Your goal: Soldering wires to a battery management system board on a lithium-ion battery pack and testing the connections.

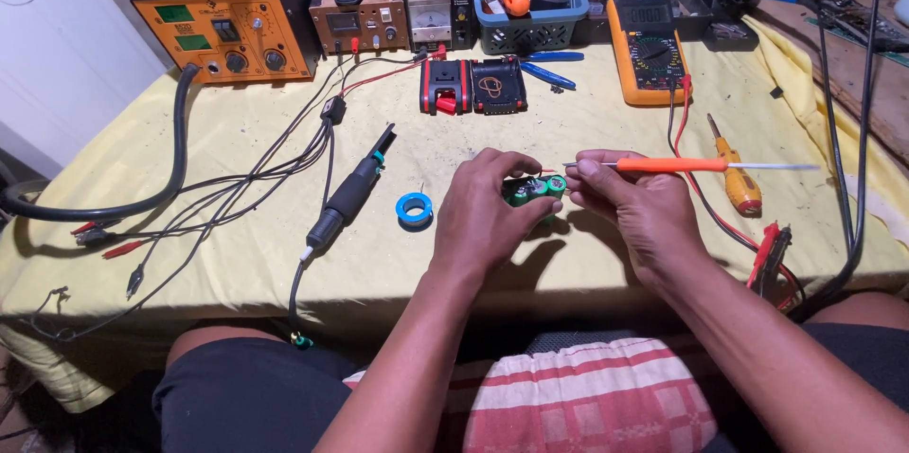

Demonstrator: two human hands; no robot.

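Over a checked cloth point(587, 396), hands grip: left point(488, 216) green cells point(533, 191), right point(636, 207) (palm down) orange screwdriver point(672, 165).

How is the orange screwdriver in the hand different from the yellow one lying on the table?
The orange screwdriver is slim, held level by the right hand; the yellow screwdriver is fatter and lies untouched on the yellow cloth. The orange one points left toward the green battery cells; the yellow one points away. Both are small hand tools.
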